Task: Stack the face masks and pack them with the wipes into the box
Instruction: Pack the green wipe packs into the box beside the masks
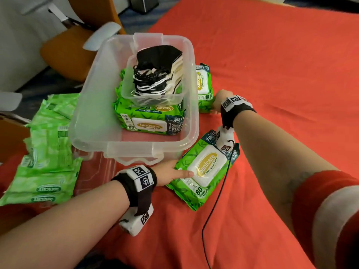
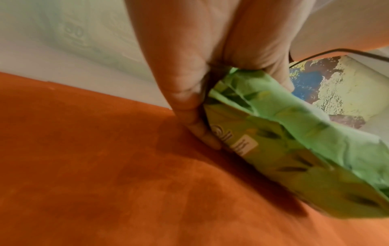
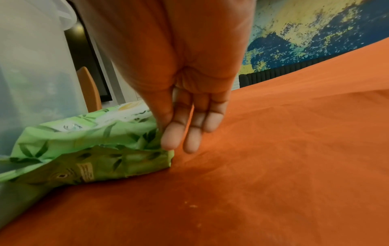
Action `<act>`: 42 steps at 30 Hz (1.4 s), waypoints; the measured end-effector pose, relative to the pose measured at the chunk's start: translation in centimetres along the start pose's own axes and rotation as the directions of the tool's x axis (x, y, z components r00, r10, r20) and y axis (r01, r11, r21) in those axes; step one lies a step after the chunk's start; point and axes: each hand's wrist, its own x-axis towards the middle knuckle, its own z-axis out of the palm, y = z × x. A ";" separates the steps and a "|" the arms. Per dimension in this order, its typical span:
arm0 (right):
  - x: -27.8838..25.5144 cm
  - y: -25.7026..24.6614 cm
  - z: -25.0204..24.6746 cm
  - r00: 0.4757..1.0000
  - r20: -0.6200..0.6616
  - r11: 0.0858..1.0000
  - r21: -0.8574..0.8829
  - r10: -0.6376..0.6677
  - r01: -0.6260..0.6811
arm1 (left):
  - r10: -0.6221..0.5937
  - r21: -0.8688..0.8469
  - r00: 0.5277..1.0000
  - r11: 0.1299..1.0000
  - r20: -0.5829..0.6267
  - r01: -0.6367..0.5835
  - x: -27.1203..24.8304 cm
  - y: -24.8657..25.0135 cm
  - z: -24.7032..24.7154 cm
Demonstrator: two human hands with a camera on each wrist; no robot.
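Note:
A clear plastic box stands on the red cloth. Inside it lie stacked green wipes packs. On top of them sits a small clear tub holding a stack of black and white face masks. My left hand grips the near end of a wipes pack lying in front of the box. In the left wrist view the left hand pinches that pack's edge. My right hand touches another pack right of the box. Its fingers lie straight against that pack's corner.
Several more green wipes packs are piled at the left table edge. A clear lid lies partly under the box's front. Orange chairs stand behind. A black cable trails from my right wrist over the red cloth.

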 end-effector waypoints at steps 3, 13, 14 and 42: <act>-1.6 0.2 -0.9 0.999 0.038 1.000 -0.016 -0.016 0.017 | 0.011 0.039 1.000 0.999 -0.025 -0.010 -0.1 0.2 0.0; -11.2 10.8 0.2 0.964 0.232 0.950 0.248 0.132 -0.190 | -0.081 0.169 0.996 0.982 -0.042 0.087 -1.2 1.4 0.8; -12.0 11.8 0.7 0.947 0.279 0.946 0.234 0.158 -0.226 | -0.096 0.230 0.995 0.968 -0.041 0.103 -1.3 1.5 1.0; -11.0 6.1 -0.6 0.952 0.296 0.836 -0.503 -0.072 0.219 | -0.181 0.621 0.982 0.763 -0.060 0.178 -0.8 3.4 1.2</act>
